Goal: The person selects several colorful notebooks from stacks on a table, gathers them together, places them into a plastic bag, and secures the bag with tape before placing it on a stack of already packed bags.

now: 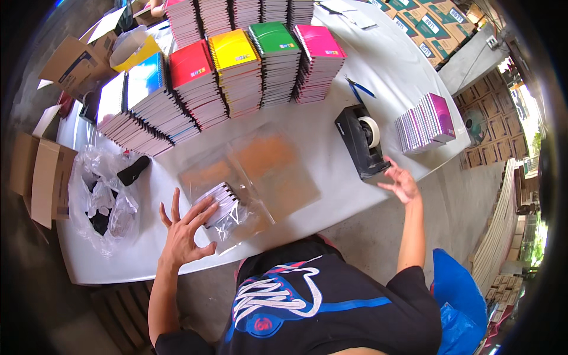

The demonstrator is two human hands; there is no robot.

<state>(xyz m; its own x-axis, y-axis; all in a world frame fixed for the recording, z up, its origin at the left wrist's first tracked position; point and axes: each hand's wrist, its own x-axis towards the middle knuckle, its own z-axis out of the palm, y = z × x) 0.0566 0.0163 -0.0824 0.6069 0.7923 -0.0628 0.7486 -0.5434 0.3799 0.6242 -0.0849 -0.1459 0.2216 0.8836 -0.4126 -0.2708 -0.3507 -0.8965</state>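
My left hand (186, 234) is spread open, its fingertips resting on a small bundle of spiral notebooks (218, 198). Clear plastic wrap (234, 226) covers the bundle's near end and crinkles beside my thumb. Flat clear plastic bags (290, 177) lie under and beyond the bundle, with orange-brown patches showing through. My right hand (403, 183) is open at the near end of a black tape dispenser (350, 139), fingers apart by its cutting edge. A roll of pale tape (371, 131) sits in the dispenser. Any tape strip at my fingertips is too small to make out.
Tall stacks of spiral notebooks (236, 50) line the table's far side. A purple notebook stack (427, 123) stands right of the dispenser, blue-handled pliers (360, 89) beyond it. At left lie a plastic bag with black items (106, 201) and cardboard boxes (52, 177).
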